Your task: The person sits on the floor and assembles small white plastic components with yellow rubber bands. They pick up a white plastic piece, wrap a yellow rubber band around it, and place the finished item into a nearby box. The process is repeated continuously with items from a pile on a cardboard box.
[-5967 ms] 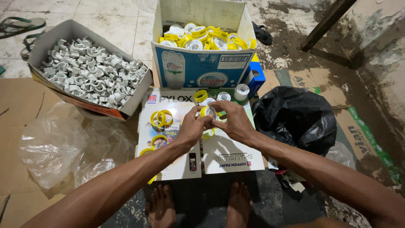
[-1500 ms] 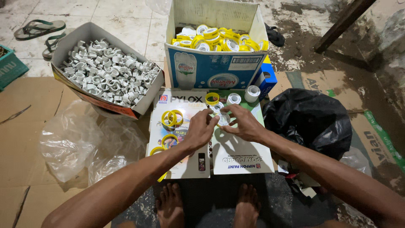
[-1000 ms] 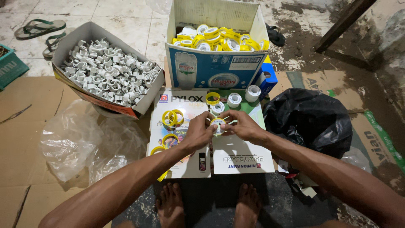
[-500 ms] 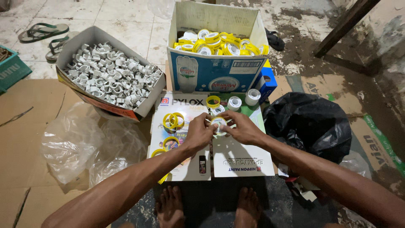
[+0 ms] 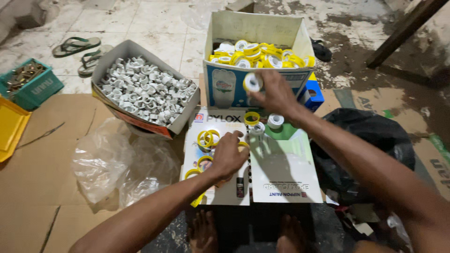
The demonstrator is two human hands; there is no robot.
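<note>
My right hand [image 5: 275, 93] is raised in front of the tall cardboard box [image 5: 229, 89] and grips a white tape roll [image 5: 253, 82]. That box is full of yellow-and-white rolls [image 5: 262, 54]. My left hand [image 5: 228, 155] rests low on the flat white carton [image 5: 286, 173] among loose yellow rings [image 5: 208, 138], its fingers curled over one; what it holds is hidden. Two white spools [image 5: 275, 121] and a yellow ring [image 5: 251, 117] stand at the carton's far edge.
An open cardboard box [image 5: 180, 119] of several white plastic spools [image 5: 143, 91] sits at the left. A clear plastic bag [image 5: 115, 164] lies on brown cardboard [image 5: 37, 178]. A black bag [image 5: 370, 136] is at right. A teal crate [image 5: 35, 89], yellow tray [image 5: 9, 129] and sandals [image 5: 75, 45] lie far left.
My hands, which worked together on a roll at the carton's middle, have parted: the right lifted the white roll toward the tall box, the left dropped onto the yellow rings.
</note>
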